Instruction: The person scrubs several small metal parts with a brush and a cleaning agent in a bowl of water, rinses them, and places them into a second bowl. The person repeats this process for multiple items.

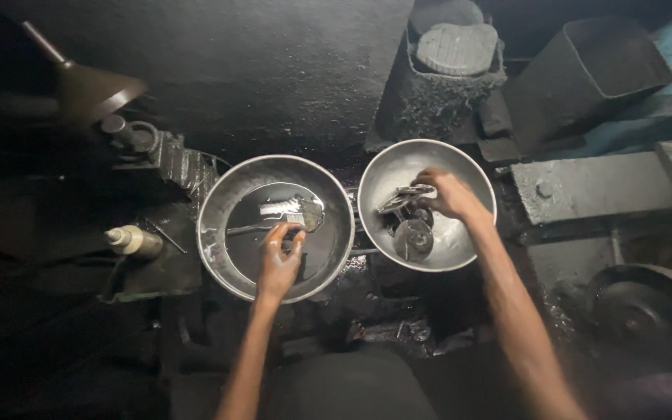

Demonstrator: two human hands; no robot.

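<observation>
Both hands [280, 260] (rt [446, 194]) in metal basins [219, 194]

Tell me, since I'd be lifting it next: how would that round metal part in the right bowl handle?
The round part looks like solid metal, so probably stiff and heavy for its size. It and the bowl look oily, so likely slippery. Being disc-shaped, it might slide or roll down the curved wall.
</observation>
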